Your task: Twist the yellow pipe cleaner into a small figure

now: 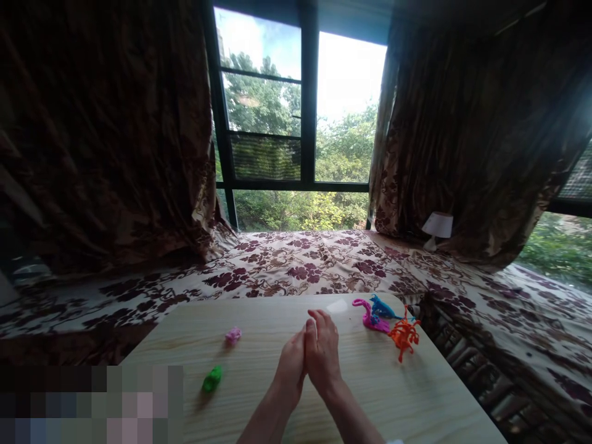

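Observation:
My left hand point(292, 359) and my right hand point(322, 344) are pressed together, palm against palm, above the middle of the table. The right hand's fingers point forward and overlap the left hand, with their sides touching. Anything between the palms is hidden. To the left, a small pink lump point(233, 335) and a green lump point(213, 378), both clay-like, lie apart from the hands. On the right sit a magenta looped figure point(374, 320), a blue figure point(381, 306) and an orange figure with many thin strands point(405, 335), close together.
The pale wood-grain table point(259, 311) has rounded far corners. Beyond it stretches a ledge with a floral cloth point(305, 259), below a window point(342, 148). Dark patterned curtains point(106, 135) hang at both sides. A small white-shaded lamp point(438, 225) stands at the back right.

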Demonstrator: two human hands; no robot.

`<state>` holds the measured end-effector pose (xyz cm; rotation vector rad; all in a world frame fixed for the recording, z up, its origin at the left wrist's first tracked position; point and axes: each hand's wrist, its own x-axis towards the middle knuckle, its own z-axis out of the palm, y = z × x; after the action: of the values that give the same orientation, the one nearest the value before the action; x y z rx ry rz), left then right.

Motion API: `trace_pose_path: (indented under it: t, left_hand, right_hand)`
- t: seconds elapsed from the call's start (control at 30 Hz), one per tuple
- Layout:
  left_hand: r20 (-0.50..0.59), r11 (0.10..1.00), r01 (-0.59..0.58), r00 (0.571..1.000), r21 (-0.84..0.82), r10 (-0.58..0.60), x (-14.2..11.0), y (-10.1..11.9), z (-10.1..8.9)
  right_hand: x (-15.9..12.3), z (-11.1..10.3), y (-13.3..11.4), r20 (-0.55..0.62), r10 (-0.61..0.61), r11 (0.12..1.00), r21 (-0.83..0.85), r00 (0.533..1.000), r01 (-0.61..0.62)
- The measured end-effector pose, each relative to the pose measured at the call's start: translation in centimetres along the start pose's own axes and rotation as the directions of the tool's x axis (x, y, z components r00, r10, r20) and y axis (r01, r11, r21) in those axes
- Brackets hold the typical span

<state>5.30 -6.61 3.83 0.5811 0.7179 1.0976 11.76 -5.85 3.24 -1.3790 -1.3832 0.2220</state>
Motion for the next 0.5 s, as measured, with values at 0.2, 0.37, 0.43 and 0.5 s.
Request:
trace_pose_path:
  t: [0.2, 0.37, 0.43, 0.5]
  left_hand:
    - [-0.058, 1.000, 0.011, 0.998, 0.000, -0.011, -0.2, 1.3, -0.2]
    - [-0.211, 0.988, -0.121, 0.968, 0.091, 0.138, -1.2, 2.2, 0.0]
    - [-0.236, 0.981, -0.168, 0.954, 0.095, 0.186, -1.5, 2.2, 0.2]
    - [-0.223, 0.990, -0.144, 0.965, 0.007, 0.142, -1.4, 1.8, 0.1]
  right_hand:
    - [-1.8, 0.0, -1.1, -0.001, -0.053, 0.998, 0.042, 0.999, 0.053]
    - [-2.8, -0.1, -3.7, 0.096, 0.084, 0.886, 0.449, 0.992, -0.118]
    - [-2.7, 0.0, -4.0, 0.135, 0.158, 0.817, 0.539, 0.978, -0.207]
    - [-2.5, 0.3, -3.6, 0.127, 0.196, 0.803, 0.548, 0.972, -0.234]
